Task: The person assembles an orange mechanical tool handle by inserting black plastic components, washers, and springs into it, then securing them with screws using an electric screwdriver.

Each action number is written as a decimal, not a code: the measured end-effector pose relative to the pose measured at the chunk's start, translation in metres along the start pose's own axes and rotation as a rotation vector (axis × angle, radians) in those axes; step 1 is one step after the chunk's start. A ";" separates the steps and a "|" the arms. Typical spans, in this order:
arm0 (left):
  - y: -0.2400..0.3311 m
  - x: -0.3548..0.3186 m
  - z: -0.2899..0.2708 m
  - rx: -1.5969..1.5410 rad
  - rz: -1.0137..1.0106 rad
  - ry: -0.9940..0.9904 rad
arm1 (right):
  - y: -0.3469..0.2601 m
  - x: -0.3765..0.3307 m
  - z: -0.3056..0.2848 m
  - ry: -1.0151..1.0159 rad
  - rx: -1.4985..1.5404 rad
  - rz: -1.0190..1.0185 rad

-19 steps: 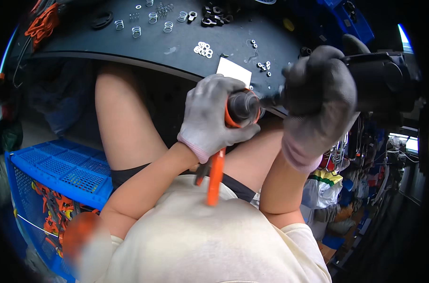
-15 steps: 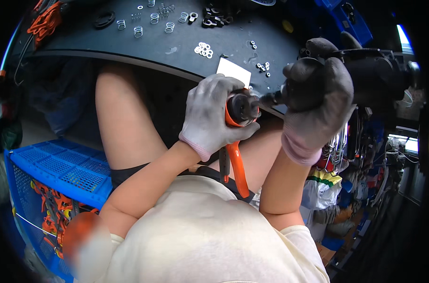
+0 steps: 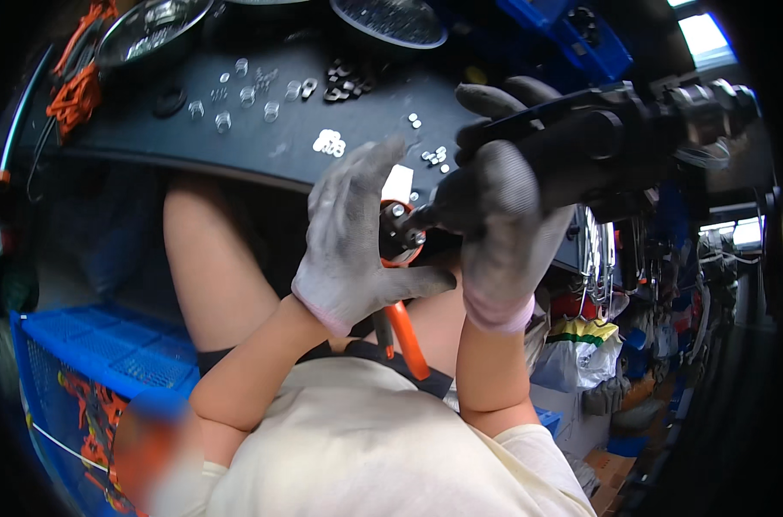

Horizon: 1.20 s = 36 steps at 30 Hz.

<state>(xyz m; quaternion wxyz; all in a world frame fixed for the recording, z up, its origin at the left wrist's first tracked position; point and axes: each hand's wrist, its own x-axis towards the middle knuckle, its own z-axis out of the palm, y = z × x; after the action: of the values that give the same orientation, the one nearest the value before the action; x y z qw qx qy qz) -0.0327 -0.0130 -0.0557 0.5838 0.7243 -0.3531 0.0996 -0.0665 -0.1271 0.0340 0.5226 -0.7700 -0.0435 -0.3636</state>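
Slanting in from two o'clock, a black power tool (image 3: 581,142), fingers of the gloved right hand (image 3: 512,228) wrapped around it, meets an orange-handled tool (image 3: 395,229) near centre; the gloved left hand (image 3: 344,241) curves around the latter from nine o'clock, thumb and fingers apart, its grip impossible to tell; white washers (image 3: 328,143) lie on the dark bench (image 3: 193,138) at eleven o'clock; a blue basket (image 3: 107,345) sits at eight.

Black power tool (image 3: 585,142), nose at the dark round head (image 3: 392,227) of an orange-handled tool (image 3: 406,340).
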 end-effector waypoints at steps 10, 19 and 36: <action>0.024 0.041 -0.003 -0.680 -0.233 -0.306 | -0.037 0.022 -0.049 -0.035 -0.670 -0.468; 0.023 0.051 -0.008 -0.713 -0.251 -0.413 | 0.012 0.035 -0.104 -0.592 0.363 0.058; -0.028 -0.021 0.018 0.168 -0.040 -0.075 | 0.064 0.012 -0.045 -0.167 0.087 -0.548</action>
<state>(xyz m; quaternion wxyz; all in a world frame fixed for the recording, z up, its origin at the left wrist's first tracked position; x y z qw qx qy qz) -0.0354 -0.0197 -0.0947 0.5091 0.7809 -0.3506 0.0900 -0.0524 -0.1975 0.0000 0.4321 -0.7336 -0.3084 -0.4243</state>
